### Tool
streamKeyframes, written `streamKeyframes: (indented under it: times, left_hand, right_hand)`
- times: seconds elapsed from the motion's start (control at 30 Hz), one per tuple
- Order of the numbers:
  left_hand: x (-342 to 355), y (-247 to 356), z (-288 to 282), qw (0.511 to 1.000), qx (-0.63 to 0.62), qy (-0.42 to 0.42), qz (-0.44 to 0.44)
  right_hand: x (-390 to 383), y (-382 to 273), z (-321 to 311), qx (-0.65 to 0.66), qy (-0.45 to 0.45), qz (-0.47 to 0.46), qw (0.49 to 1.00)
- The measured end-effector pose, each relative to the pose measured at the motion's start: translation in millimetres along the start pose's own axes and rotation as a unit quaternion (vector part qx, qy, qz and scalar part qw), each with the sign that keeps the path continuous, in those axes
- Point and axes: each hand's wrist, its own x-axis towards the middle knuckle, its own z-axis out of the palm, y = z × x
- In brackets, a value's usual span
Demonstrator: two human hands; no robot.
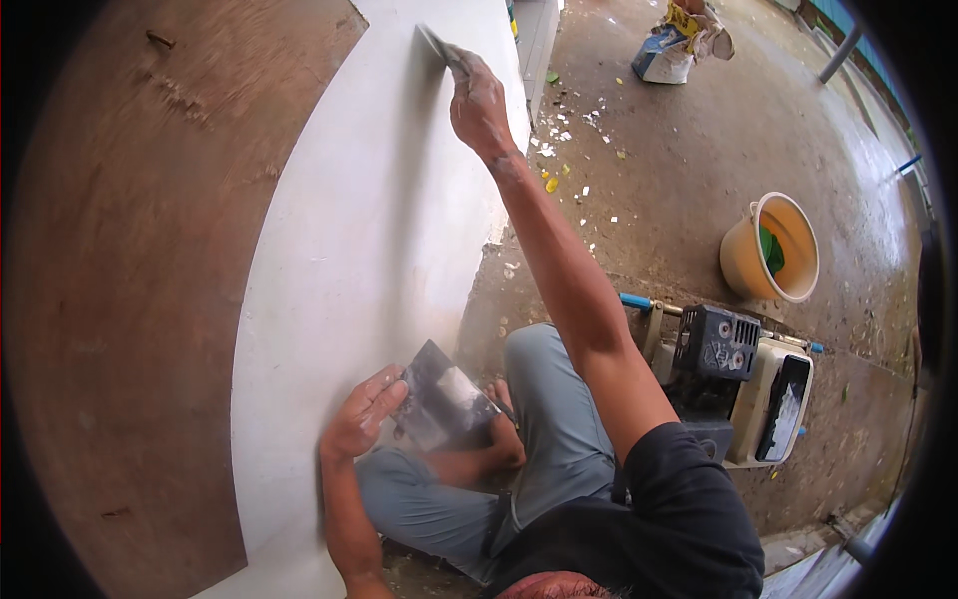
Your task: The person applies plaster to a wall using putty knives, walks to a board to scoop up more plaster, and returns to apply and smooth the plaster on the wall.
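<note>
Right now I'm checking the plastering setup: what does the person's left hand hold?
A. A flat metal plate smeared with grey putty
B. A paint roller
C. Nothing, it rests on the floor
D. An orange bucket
A: the left hand grips a flat metal plate smeared with grey putty, low beside the white wall, while the right hand presses a scraper blade high on it.

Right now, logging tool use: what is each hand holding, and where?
Right hand grips the thin putty blade by its handle end; left hand holds the flat grey metal plate by its edge.
</note>
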Motion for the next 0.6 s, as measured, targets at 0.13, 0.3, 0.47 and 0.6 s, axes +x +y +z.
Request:
streamKeyframes:
  times: [0.13,0.3,0.47,0.6]
  left_hand:
    - [-0.3,5.1,-3.0,0.999,0.009,-0.035,0.005]
    - [-7.1,-6.7,-9.1,0.998,0.058,-0.014,0.021]
    - [-4.2,-10.3,-4.4,1.000,0.009,-0.009,0.011]
    - [-0.3,-7.8,-2.7,0.999,-0.019,-0.038,0.005]
  right_hand:
    - [-20.9,-9.0,-6.8,0.033,-0.057,-0.017,0.998]
    - [-85.4,-48.6,-28.8,0.076,-0.212,0.027,0.974]
    - [-56.9,-4.9,-26.5,0.008,-0.035,0.057,0.998]
    - [-78.3,9.1,-1.8,0.001,-0.020,-0.001,1.000]
